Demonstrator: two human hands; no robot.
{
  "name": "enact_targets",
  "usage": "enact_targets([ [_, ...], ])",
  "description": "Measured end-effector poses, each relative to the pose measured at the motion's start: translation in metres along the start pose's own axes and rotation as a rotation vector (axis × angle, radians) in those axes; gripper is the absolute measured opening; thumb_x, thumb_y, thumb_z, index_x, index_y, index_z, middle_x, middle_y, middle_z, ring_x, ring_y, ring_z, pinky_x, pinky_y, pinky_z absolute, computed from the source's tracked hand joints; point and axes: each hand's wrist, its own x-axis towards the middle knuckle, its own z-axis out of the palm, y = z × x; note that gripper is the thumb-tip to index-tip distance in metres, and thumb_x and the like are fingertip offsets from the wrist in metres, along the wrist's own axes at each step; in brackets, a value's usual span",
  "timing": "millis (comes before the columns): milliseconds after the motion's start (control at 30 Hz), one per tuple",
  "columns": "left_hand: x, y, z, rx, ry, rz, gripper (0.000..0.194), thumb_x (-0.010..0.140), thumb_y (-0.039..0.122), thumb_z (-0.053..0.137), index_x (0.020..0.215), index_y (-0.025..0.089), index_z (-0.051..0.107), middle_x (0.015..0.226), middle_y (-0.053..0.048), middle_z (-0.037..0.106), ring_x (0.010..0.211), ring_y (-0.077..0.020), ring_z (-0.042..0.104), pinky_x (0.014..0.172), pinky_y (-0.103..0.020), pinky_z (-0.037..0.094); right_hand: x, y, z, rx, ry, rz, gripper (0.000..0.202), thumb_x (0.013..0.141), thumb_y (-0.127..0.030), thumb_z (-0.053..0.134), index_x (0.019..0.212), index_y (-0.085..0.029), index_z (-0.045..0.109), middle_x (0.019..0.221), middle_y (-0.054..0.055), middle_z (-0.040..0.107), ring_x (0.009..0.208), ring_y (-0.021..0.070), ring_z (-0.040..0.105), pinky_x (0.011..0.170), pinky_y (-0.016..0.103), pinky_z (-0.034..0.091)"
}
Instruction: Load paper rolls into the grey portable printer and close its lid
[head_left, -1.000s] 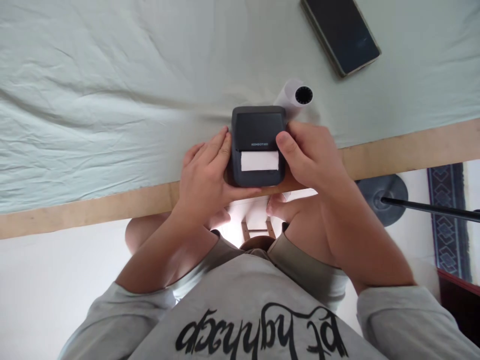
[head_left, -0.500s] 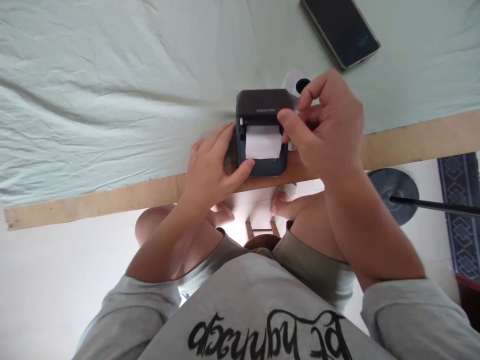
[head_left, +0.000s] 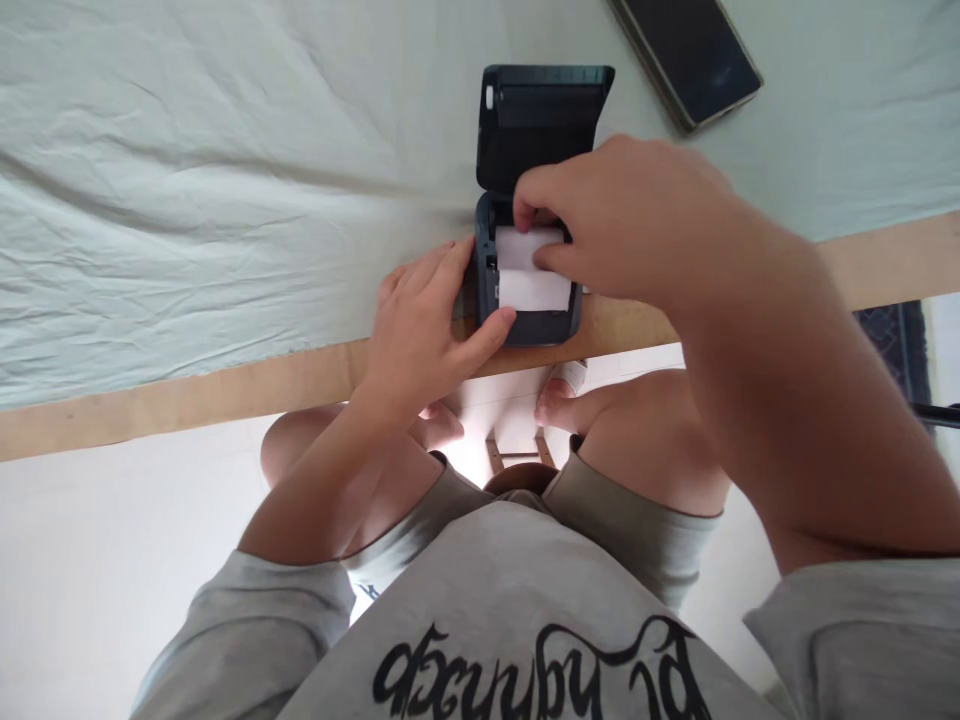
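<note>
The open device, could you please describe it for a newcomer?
Find the wooden edge beside the pale cloth. The dark device sits there by the left hand; unlike the phone, it has a raised lid and white paper inside.

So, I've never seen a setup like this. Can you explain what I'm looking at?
There is no robot: these are a person's bare hands, seen by a camera worn on the head, looking down. On the pale green cloth, near the surface's wooden edge, sits a small dark device, its lid open. The left hand rests against its side; the right hand's fingers are at the white paper inside, though whether they grip it is unclear. A phone lies beyond.
</note>
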Motion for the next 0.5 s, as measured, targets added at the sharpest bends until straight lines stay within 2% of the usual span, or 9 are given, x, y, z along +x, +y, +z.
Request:
enact_targets([
  [67,-0.001,-0.001,0.0,-0.011,0.003,0.012,0.063,0.098,0.066,0.036,0.145,0.027,0.047,0.142,-0.009,0.061,0.132,-0.0321,0.056,0.111,-0.05,0.04,0.007,-0.004,-0.005,-0.064,-0.044,-0.009,0.024,0.073,-0.02,0.073,0.095,-0.03,0.07,0.074,0.002,0.056,0.07,0.0183,0.053,0.06,0.034,0.03],
  [133,-0.003,-0.001,0.0,-0.045,0.022,0.033,0.072,0.101,0.068,0.016,0.145,0.022,0.048,0.142,-0.011,0.061,0.133,-0.0322,0.055,0.11,-0.051,0.039,0.012,-0.002,-0.008,-0.103,-0.053,-0.049,0.024,0.07,-0.019,0.076,0.092,-0.027,0.07,0.078,0.002,0.06,0.069,0.0167,0.052,0.059,0.033,0.029],
  [233,-0.004,0.001,-0.001,-0.069,0.033,0.034,0.085,0.099,0.069,-0.001,0.145,0.017,0.049,0.14,-0.013,0.062,0.133,-0.0324,0.055,0.109,-0.051,0.039,0.007,0.009,-0.017,-0.031,-0.063,-0.171,0.017,0.07,-0.019,0.073,0.085,-0.026,0.071,0.082,0.001,0.068,0.069,0.0167,0.053,0.058,0.033,0.03],
  [267,-0.005,0.002,-0.001,-0.063,0.028,0.026,0.086,0.099,0.069,-0.002,0.146,0.018,0.049,0.14,-0.013,0.061,0.133,-0.0318,0.055,0.109,-0.05,0.038,0.002,0.014,-0.02,0.056,-0.071,-0.232,0.013,0.071,-0.02,0.071,0.083,-0.026,0.072,0.081,0.0,0.069,0.068,0.0161,0.053,0.058,0.032,0.031],
  [367,-0.005,0.004,-0.002,-0.047,0.016,0.013,0.087,0.098,0.068,-0.006,0.146,0.02,0.048,0.14,-0.012,0.062,0.133,-0.0296,0.055,0.111,-0.046,0.036,-0.017,0.029,-0.021,0.485,0.095,-0.285,0.01,0.073,-0.022,0.066,0.079,-0.025,0.073,0.072,-0.002,0.066,0.063,0.0128,0.052,0.059,0.031,0.035],
  [400,-0.005,0.004,-0.002,-0.047,0.017,0.013,0.087,0.098,0.068,-0.006,0.146,0.021,0.049,0.139,-0.012,0.062,0.132,-0.0295,0.055,0.111,-0.046,0.036,-0.021,0.034,-0.016,0.681,0.18,-0.258,0.012,0.072,-0.025,0.067,0.082,-0.027,0.073,0.076,-0.001,0.066,0.061,0.0121,0.05,0.056,0.03,0.033],
  [467,-0.004,0.004,-0.003,-0.049,0.013,0.014,0.087,0.098,0.069,-0.005,0.146,0.02,0.048,0.139,-0.012,0.063,0.131,-0.0296,0.056,0.11,-0.046,0.037,-0.026,0.041,-0.002,1.139,0.471,-0.158,0.019,0.07,-0.033,0.058,0.084,-0.029,0.07,0.074,0.0,0.058,0.051,0.0116,0.038,0.046,0.029,0.024],
  [500,-0.004,0.005,-0.003,-0.049,0.012,0.014,0.087,0.098,0.069,-0.004,0.147,0.02,0.048,0.139,-0.012,0.062,0.131,-0.0296,0.056,0.11,-0.046,0.037,-0.025,0.045,0.006,1.283,0.497,-0.083,0.025,0.07,-0.038,0.054,0.089,-0.031,0.068,0.075,0.001,0.057,0.05,0.0128,0.037,0.044,0.03,0.026],
])
